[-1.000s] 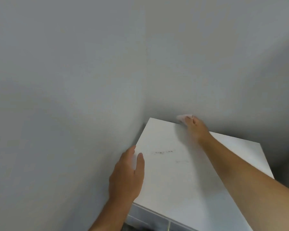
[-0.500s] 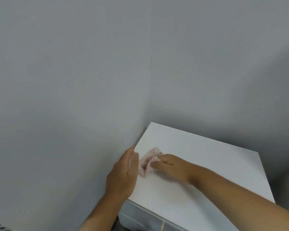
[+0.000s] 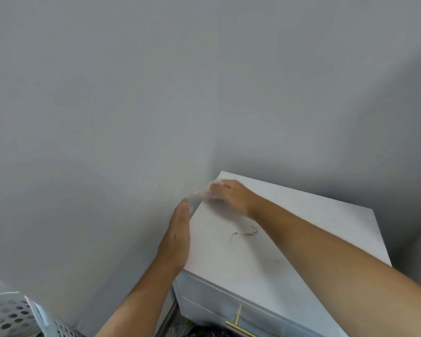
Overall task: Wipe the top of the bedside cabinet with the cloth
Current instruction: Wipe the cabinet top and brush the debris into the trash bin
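Note:
The white bedside cabinet (image 3: 314, 222) stands in a corner of grey walls. My right hand (image 3: 231, 197) presses a pale, blurred cloth (image 3: 208, 190) onto the top near its far left edge. A dark smudge (image 3: 244, 234) marks the middle of the top, just left of my right forearm. My left hand (image 3: 178, 235) lies flat along the cabinet's left edge, fingers together and straight, holding nothing.
A drawer front with a brass handle (image 3: 236, 323) shows below the top. A perforated white basket (image 3: 12, 314) sits at the lower left. Grey walls (image 3: 107, 117) close in on the left and behind the cabinet.
My right hand has swept the cloth from the far edge to the front left, then back up toward the far left corner. The view has tilted down, showing the drawer and basket.

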